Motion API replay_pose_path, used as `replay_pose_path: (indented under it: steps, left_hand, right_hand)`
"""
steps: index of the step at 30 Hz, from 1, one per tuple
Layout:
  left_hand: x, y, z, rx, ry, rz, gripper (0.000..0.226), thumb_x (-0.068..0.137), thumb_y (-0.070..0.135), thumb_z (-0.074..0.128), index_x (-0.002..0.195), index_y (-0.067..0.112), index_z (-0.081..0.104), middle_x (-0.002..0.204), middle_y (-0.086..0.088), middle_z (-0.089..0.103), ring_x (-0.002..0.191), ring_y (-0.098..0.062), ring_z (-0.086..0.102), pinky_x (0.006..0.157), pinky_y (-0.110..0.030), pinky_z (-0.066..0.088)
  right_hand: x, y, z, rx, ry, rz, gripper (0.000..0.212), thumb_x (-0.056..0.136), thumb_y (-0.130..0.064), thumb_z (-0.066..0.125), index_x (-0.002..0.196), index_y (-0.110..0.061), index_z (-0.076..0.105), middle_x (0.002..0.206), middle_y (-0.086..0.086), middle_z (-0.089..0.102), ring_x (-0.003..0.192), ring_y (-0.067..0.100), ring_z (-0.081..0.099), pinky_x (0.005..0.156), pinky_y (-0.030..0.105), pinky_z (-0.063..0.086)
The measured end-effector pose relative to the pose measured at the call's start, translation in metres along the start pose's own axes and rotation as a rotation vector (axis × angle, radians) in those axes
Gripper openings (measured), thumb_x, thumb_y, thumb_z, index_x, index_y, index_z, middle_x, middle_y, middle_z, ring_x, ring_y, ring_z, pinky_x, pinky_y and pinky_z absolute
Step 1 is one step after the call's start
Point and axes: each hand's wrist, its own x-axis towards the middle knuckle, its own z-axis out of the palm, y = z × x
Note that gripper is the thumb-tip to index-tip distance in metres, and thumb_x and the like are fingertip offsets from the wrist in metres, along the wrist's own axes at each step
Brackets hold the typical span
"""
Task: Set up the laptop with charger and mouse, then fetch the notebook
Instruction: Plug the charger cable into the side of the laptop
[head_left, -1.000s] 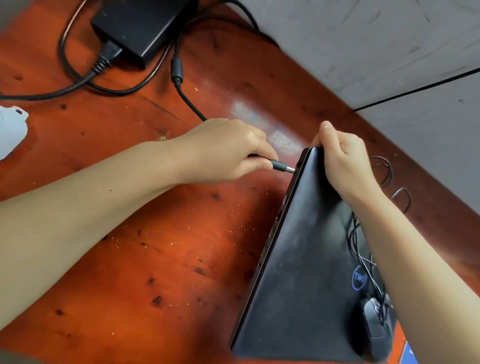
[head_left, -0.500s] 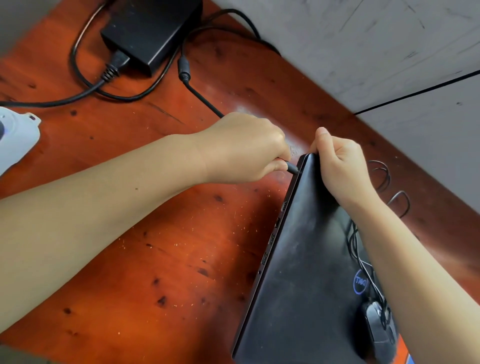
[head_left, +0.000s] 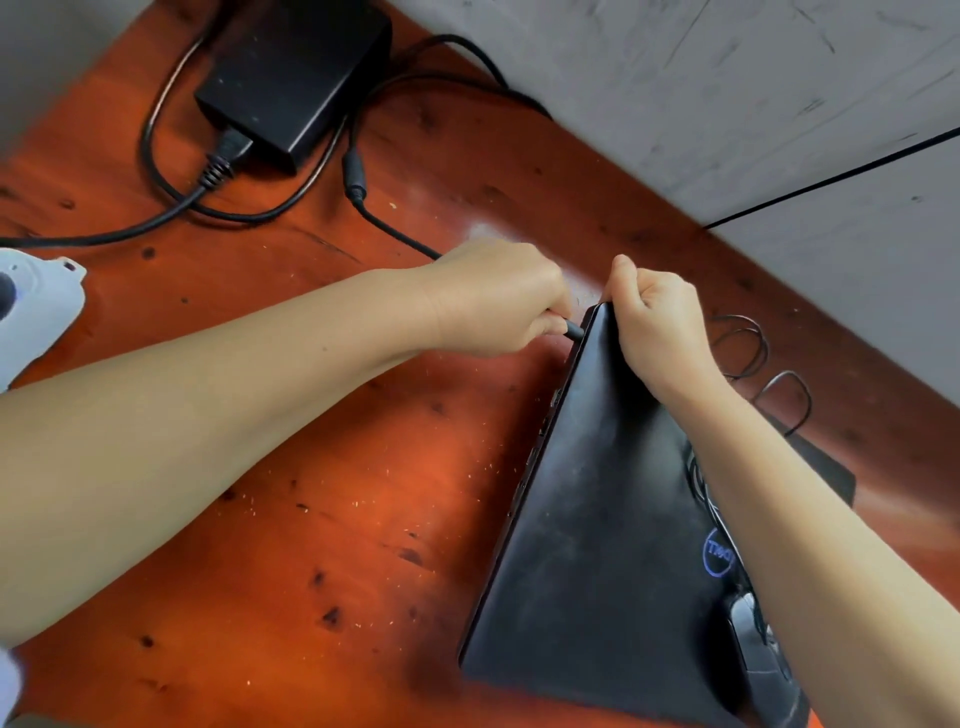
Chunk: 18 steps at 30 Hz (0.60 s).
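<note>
Fingers (head_left: 545, 325) of left hand (head_left: 498, 296) pinch charger plug (head_left: 573, 330), tip pointing into laptop (head_left: 597, 519) edge.

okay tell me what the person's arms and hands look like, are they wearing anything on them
Both arms are bare as far as the frame shows: no sleeves, gloves, watch or bracelet. The left hand and right hand show no rings or markings on the parts in view. The fingernails that show look short and unpainted.

Bare table (head_left: 322, 519) lies open left of the closed laptop (head_left: 597, 519). Far left, the charger brick (head_left: 296, 78) and looped cables (head_left: 171, 202) clutter the way (a white object (head_left: 36, 312) sits at the left edge); mouse wire (head_left: 748, 348) crowds the right.
</note>
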Motion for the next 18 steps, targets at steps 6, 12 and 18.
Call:
replay_pose_path:
  steps: [6, 12, 18]
  left_hand:
    - [0.004, -0.019, 0.028, 0.071, -0.132, 0.002, 0.024, 0.096, 0.031, 0.044, 0.111, 0.024, 0.061, 0.109, -0.005, 0.064, 0.106, -0.031, 0.056, 0.083, -0.04, 0.048]
    - [0.004, -0.009, 0.033, 0.261, -0.077, -0.033, 0.029, 0.098, 0.031, 0.04, 0.112, 0.014, 0.058, 0.114, -0.007, 0.055, 0.112, -0.029, 0.049, 0.083, -0.039, 0.04]
    - [0.0, -0.005, 0.039, 0.246, -0.03, -0.073, 0.026, 0.097, 0.025, 0.043, 0.112, 0.01, 0.058, 0.115, -0.011, 0.056, 0.112, -0.032, 0.049, 0.081, -0.041, 0.041]
  right_hand:
    - [0.007, 0.005, 0.035, -0.185, -0.049, 0.035, 0.053, 0.099, -0.035, 0.029, 0.061, -0.005, 0.051, 0.079, 0.024, 0.062, 0.086, 0.041, 0.058, 0.067, 0.039, 0.035]
    - [-0.001, 0.014, 0.044, -0.212, 0.083, -0.064, 0.05, 0.098, -0.03, 0.04, 0.069, 0.003, 0.061, 0.078, 0.026, 0.066, 0.081, 0.041, 0.059, 0.061, 0.037, 0.034]
    - [-0.019, 0.029, 0.035, 0.045, 0.17, -0.208, 0.034, 0.091, -0.02, 0.053, 0.071, 0.003, 0.068, 0.092, 0.014, 0.06, 0.087, 0.028, 0.053, 0.076, 0.02, 0.031]
